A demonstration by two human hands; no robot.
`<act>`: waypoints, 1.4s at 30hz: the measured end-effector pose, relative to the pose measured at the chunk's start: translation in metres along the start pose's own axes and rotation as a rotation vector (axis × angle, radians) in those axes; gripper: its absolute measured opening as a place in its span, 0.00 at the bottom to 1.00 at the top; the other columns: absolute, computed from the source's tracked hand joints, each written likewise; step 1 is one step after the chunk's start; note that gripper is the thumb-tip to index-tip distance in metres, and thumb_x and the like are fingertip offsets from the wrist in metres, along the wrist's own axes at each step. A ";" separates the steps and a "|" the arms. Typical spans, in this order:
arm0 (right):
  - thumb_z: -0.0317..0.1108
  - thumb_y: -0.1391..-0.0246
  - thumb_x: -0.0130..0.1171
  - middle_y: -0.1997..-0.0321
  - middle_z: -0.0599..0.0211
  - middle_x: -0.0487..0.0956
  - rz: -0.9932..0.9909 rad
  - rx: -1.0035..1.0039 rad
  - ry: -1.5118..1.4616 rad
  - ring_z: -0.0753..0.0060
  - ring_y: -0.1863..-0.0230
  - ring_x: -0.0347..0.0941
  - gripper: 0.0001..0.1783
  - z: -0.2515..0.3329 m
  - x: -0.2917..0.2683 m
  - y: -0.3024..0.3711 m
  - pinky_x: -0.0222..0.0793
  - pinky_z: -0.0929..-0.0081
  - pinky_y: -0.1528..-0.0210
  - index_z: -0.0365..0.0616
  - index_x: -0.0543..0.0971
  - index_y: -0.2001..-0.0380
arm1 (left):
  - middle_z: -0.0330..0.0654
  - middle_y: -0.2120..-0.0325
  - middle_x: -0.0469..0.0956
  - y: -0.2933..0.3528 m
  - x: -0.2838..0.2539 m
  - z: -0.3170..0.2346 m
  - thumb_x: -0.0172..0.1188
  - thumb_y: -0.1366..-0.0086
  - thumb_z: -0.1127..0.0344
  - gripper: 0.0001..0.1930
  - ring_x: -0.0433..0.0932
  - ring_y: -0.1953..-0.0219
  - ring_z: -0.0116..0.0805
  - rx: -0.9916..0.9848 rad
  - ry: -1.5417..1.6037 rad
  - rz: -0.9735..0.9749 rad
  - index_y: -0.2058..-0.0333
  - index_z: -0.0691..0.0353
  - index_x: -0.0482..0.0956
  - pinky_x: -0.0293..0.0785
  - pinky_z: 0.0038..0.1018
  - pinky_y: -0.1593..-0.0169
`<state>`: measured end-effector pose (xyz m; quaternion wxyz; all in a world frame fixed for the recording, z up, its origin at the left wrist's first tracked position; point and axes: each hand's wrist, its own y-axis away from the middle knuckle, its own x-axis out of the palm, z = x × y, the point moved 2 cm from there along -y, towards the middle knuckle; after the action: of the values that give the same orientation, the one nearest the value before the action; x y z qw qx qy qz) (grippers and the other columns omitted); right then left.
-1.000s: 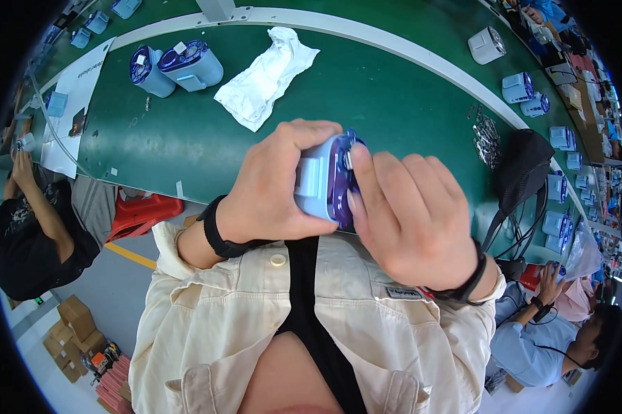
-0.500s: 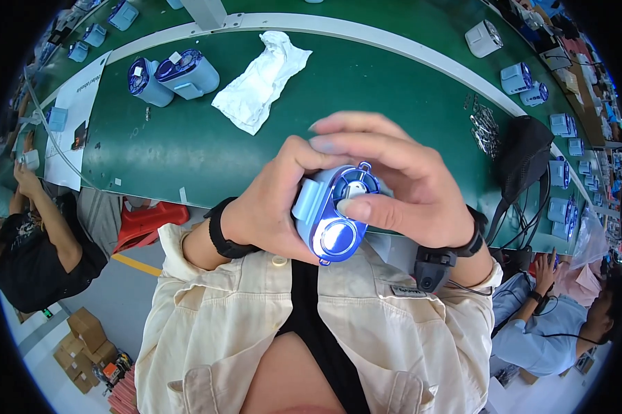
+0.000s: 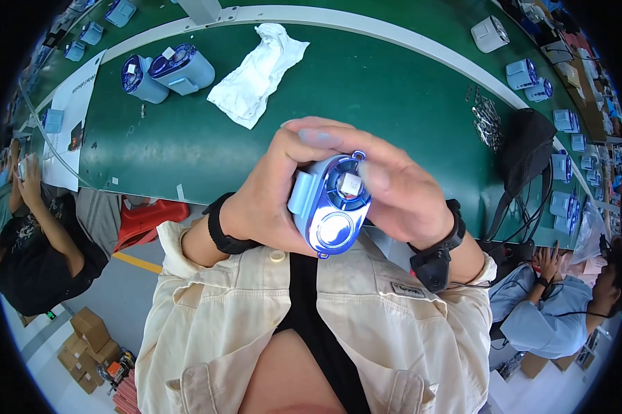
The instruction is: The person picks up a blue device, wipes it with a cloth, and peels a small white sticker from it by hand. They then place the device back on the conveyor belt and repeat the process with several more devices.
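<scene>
A light-blue oval device with a glossy blue-violet face is upright in front of my chest. Its face carries a round slotted grille with a small white square sticker on it, and a shiny round disc below. My left hand is wrapped around the device from the left. My right hand cups the far right side, its fingers stretched across toward my left fingertips. The right thumb is smeared by motion beside the sticker and looks lifted off it. My palms hide the device's lower body.
Two similar devices and a crumpled white bag lie on the green table. Toward the right are small metal parts and a black pouch with cables. Co-workers sit at left and right. A white frame bar crosses behind.
My right thumb has come off the grille and swung right, uncovering the white sticker. The device has shifted slightly up and left in view; my left hand keeps its hold.
</scene>
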<state>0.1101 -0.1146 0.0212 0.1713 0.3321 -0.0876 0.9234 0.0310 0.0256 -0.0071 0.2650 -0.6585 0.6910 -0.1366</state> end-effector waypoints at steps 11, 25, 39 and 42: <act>0.37 0.37 0.50 0.33 0.50 0.61 -0.036 -0.042 0.239 0.59 0.34 0.60 0.25 -0.007 -0.005 0.003 0.57 0.64 0.35 0.37 0.67 0.41 | 0.51 0.48 0.66 0.014 0.005 0.014 0.81 0.64 0.64 0.49 0.74 0.52 0.39 -0.059 0.049 -0.046 0.45 0.59 0.58 0.70 0.32 0.50; 0.46 0.56 0.71 0.30 0.54 0.56 -0.040 -0.273 0.851 0.62 0.30 0.53 0.52 0.002 -0.002 -0.007 0.53 0.65 0.33 0.38 0.54 0.34 | 0.51 0.50 0.71 -0.014 -0.007 0.013 0.78 0.58 0.60 0.41 0.62 0.41 0.55 0.145 -0.432 -0.254 0.47 0.61 0.64 0.64 0.44 0.43; 0.49 0.57 0.67 0.53 0.52 0.77 -0.781 -0.021 1.266 0.62 0.57 0.76 0.36 0.149 -0.272 -0.115 0.70 0.69 0.52 0.34 0.72 0.50 | 0.52 0.44 0.61 0.003 -0.036 0.033 0.72 0.49 0.64 0.39 0.64 0.42 0.43 -0.047 -0.182 -0.708 0.44 0.65 0.57 0.62 0.37 0.41; 0.51 0.59 0.68 0.47 0.46 0.74 -0.782 -0.051 1.540 0.55 0.52 0.75 0.41 0.158 -0.232 -0.127 0.69 0.67 0.48 0.32 0.71 0.48 | 0.52 0.46 0.62 0.006 -0.033 0.032 0.71 0.48 0.66 0.37 0.65 0.44 0.43 -0.076 -0.218 -0.680 0.44 0.65 0.57 0.63 0.36 0.42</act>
<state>0.4168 -0.1004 -0.0015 0.4960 -0.3838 0.1528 0.7637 0.0432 0.0641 -0.0308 0.2519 -0.8708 0.4048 -0.1201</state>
